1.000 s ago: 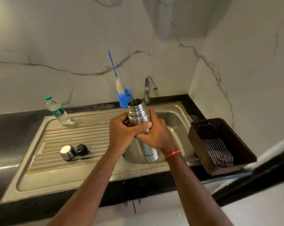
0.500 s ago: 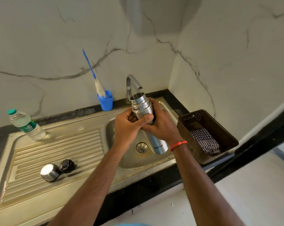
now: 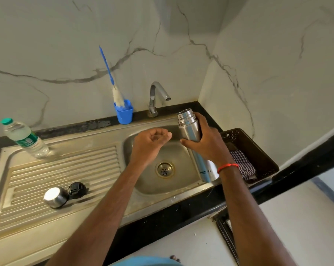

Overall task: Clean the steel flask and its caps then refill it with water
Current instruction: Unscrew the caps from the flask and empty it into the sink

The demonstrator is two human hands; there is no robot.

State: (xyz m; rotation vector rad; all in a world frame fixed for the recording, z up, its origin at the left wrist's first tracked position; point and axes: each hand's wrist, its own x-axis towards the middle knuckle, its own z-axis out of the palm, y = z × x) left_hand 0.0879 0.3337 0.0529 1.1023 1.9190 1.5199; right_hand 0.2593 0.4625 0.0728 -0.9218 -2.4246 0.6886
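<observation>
The uncapped steel flask (image 3: 190, 129) stands upright over the right side of the sink basin (image 3: 147, 181), just right of the tap spout. My right hand (image 3: 206, 143) grips it around the middle. My left hand (image 3: 149, 143) hovers over the basin to the left of the flask, fingers loosely curled, holding nothing. On the ribbed drainboard (image 3: 66, 169) at the left lie the steel cup cap (image 3: 55, 196) and the black stopper cap (image 3: 77, 190), side by side.
A steel tap (image 3: 156, 96) rises behind the basin; no water shows at its spout. A blue cup (image 3: 124, 114) with a bottle brush (image 3: 112, 83) stands at the wall. A plastic water bottle (image 3: 25, 139) sits far left. A dark basket (image 3: 258, 156) with a checked cloth is at the right.
My left hand has let go of the flask and drawn left over the basin. My right hand has carried the flask to the right, away from under the tap.
</observation>
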